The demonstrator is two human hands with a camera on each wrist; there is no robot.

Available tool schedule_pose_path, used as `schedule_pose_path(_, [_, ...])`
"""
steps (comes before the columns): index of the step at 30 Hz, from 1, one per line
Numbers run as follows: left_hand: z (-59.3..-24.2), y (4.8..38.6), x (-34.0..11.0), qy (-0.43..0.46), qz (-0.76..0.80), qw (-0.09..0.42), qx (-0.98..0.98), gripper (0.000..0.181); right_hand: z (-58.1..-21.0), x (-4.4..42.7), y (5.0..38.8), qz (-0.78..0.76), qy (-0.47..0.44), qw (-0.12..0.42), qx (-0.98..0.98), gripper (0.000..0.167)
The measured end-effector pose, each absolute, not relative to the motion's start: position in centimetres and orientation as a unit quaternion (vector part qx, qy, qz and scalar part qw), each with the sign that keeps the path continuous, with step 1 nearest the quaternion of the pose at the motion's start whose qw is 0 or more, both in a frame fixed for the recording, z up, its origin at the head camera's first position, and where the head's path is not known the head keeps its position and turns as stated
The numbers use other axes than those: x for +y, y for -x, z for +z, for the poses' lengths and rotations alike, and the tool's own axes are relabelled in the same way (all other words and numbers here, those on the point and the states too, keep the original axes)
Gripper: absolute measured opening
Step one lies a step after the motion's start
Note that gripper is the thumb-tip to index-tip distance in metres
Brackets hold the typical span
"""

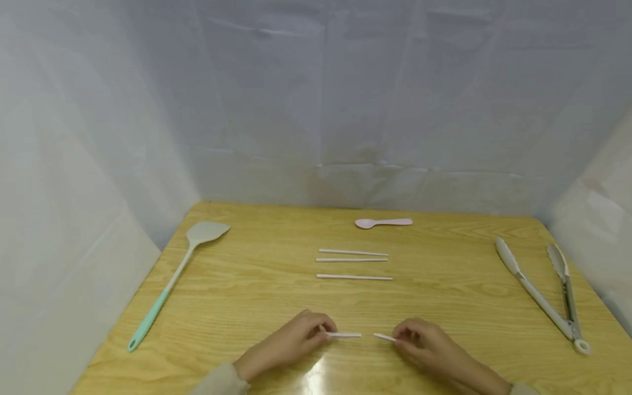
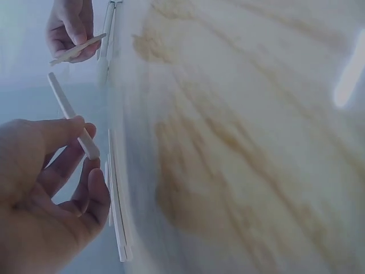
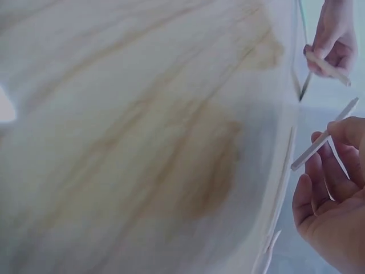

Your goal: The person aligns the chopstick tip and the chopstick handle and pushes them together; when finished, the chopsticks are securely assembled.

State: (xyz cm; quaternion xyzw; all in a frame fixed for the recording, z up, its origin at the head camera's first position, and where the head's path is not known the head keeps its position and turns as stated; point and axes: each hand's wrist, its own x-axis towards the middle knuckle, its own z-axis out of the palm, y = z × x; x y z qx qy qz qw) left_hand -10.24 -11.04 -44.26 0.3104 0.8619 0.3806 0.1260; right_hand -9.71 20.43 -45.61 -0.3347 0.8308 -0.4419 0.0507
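In the head view my left hand (image 1: 301, 336) pinches a short white stick (image 1: 348, 335), which looks like a piece of a chopstick, between thumb and fingers. My right hand (image 1: 428, 346) pinches a similar short chopstick piece (image 1: 384, 337). The two inner ends face each other across a small gap above the wooden table. The left wrist view shows the left piece (image 2: 61, 94) slanting out past the fingertips; the right wrist view shows the right piece (image 3: 311, 153) held likewise. Beyond the hands lie three pale chopsticks (image 1: 353, 277), roughly parallel.
A spatula (image 1: 170, 280) with a mint-green handle lies along the table's (image 1: 247, 296) left side. A pink spoon (image 1: 384, 223) rests near the back edge. Spread metal tongs (image 1: 543, 302) lie at the right. Pale sheeting (image 1: 316, 99) hangs behind and at both sides.
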Motion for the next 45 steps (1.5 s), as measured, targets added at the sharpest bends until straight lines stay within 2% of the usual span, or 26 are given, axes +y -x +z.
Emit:
schedule_pose_path(6, [-43.6,10.3,-10.8,-0.302,0.394,0.138,0.857,0.015,-45.1,19.4,9.8,-0.443,0.371,0.000,0.816,0.013])
schedule_pose_path(12, [-43.4,10.4,-10.6,-0.308,0.392,0.134,0.856,0.015,-45.0,19.2,9.9,-0.441,0.368,0.000,0.818,0.011])
schedule_pose_path(18, [-43.6,10.6,-10.8,-0.314,0.388,0.123,0.858,0.016,-45.1,19.1,10.2,-0.433,0.387,-0.022,0.814,0.015])
schedule_pose_path(34, [-43.3,10.8,-11.0,-0.348,0.346,0.075,0.868,0.016,-44.8,19.5,10.4,-0.426,0.372,-0.001,0.825,0.012])
schedule_pose_path(45, [-43.5,10.5,-11.0,-0.354,0.371,0.090,0.854,0.016,-44.8,18.7,10.1,-0.444,0.376,0.000,0.814,0.011])
